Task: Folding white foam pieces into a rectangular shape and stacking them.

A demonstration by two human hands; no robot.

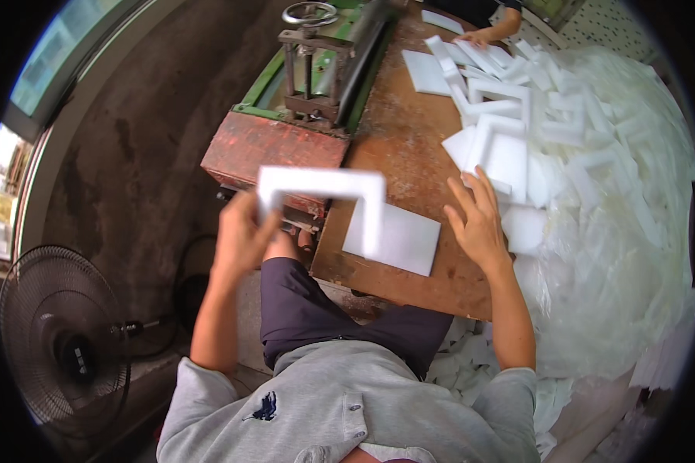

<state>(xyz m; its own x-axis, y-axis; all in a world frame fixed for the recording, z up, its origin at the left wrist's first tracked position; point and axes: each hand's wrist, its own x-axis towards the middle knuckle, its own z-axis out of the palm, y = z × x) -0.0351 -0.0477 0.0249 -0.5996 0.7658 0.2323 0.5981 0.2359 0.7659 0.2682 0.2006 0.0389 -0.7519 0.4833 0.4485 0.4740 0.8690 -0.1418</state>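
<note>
Closest on my feed, the left hand is closed on one end of a bracket-shaped white foam piece, held up so that its free leg overlaps the flat foam sheet in view. Right of that sheet, the right hand is spread, gripping nothing; I can't tell whether its fingertips touch foam. I'd keep the pinch light, carry the piece slowly because it looks likely to flex, and support the free leg with the spare palm. The sheet lies on the brown table. Beyond the sheet stand a handwheel machine, leftward, and heaped foam pieces, rightward; a co-worker's hand is farthest.
</note>
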